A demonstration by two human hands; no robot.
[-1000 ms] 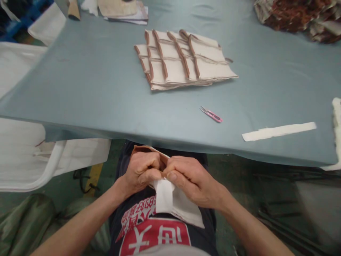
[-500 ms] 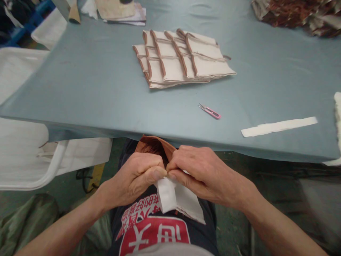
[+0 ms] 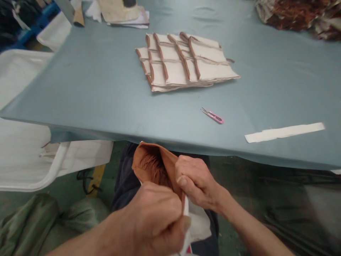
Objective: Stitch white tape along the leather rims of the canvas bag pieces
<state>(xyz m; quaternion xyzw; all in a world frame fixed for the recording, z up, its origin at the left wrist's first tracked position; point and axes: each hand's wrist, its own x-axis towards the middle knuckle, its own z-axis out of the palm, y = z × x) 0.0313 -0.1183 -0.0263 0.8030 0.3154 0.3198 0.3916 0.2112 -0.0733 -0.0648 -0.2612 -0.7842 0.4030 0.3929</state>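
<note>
Over my lap is a brown cloth piece (image 3: 140, 161) with an off-white outer side, its mouth gaping and loose brown fringe (image 3: 157, 169) showing inside. My right hand (image 3: 198, 181) is closed on its right edge, thumb on top. My left hand (image 3: 154, 217), nearer the camera and slightly blurred, is a closed fist with a narrow white strip (image 3: 186, 231) running along its thumb. The exact grip of the left fingers is hidden. Off-white cloth (image 3: 201, 224) hangs below my right hand.
A blue-green covered table (image 3: 101, 96) lies ahead, its edge just beyond my hands. On it are overlapping off-white folded pieces with brown edging (image 3: 176, 64), pink thread snips (image 3: 213, 115), a loose white strip (image 3: 285, 132) and a brown-and-grey heap (image 3: 295, 14). White bins (image 3: 57, 165) stand left.
My left hand has pulled down toward the camera with the white strip, away from my right hand. The brown piece's mouth shows wider, and my right hand sits slightly lower.
</note>
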